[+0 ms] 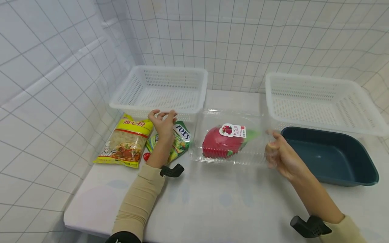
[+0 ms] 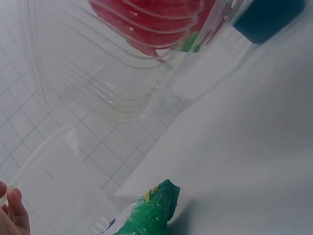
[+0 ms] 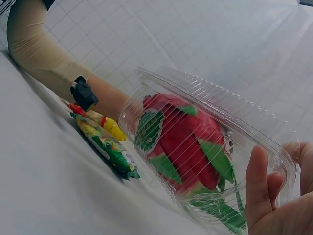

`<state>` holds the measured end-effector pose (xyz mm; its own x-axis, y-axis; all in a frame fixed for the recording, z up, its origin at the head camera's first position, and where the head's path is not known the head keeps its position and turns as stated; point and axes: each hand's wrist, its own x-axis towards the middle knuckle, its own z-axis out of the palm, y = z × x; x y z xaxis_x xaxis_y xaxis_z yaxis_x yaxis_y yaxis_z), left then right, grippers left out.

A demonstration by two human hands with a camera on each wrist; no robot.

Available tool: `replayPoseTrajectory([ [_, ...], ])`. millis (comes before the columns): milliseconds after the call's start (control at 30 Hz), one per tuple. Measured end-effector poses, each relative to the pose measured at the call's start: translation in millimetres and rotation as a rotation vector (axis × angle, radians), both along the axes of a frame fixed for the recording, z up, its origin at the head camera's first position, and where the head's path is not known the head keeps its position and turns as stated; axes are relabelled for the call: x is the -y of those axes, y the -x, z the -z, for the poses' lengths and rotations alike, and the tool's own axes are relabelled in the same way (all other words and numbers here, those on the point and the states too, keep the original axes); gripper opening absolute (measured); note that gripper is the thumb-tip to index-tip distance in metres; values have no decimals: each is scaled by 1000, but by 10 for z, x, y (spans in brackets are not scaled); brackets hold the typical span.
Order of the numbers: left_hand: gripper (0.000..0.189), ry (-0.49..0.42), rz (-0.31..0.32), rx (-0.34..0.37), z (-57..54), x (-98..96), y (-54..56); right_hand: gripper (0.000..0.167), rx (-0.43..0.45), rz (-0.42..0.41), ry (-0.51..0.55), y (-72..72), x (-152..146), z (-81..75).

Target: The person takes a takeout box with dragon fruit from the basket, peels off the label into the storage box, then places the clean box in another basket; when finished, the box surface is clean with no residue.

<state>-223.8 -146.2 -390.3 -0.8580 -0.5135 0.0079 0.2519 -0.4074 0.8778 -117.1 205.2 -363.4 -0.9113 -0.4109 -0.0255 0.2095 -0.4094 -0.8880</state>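
My right hand (image 1: 284, 155) grips the right end of a clear plastic clamshell box (image 3: 234, 105), which is held above the table. Inside lies a red dragon fruit (image 1: 217, 140) with green tips, and a white label shows over it. My left hand (image 1: 165, 126) pinches the front rim of the left white basket (image 1: 170, 91); in the left wrist view its fingers (image 2: 17, 210) are at that rim. Beneath the left forearm lies a green FOX'S candy bag (image 1: 182, 135), partly hidden. Beside it rests a yellow food packet (image 1: 126, 141).
Another white perforated basket (image 1: 316, 111) stands at the back right. In front of it sits a dark teal tub (image 1: 331, 158), close to my right hand. White gridded sheeting (image 1: 237, 40) hangs behind and at the left of the white table (image 1: 212, 202).
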Motion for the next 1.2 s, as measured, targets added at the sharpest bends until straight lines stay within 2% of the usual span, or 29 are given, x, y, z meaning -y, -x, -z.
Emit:
replayPoseTrajectory([
  [167,49,7,3,-9,-7,2,-4,51,10,-4,23,-76,16,95],
  [400,49,17,8,18,-24,6,-22,51,-3,8,-27,-224,47,212],
  [633,48,19,10,31,-26,6,-15,51,3,0,8,-314,36,346],
  [933,48,19,18,32,-13,-6,-10,50,3,42,-20,-336,18,523],
  [1200,48,-10,13,3,-18,-2,-10,52,0,68,0,-304,35,590],
])
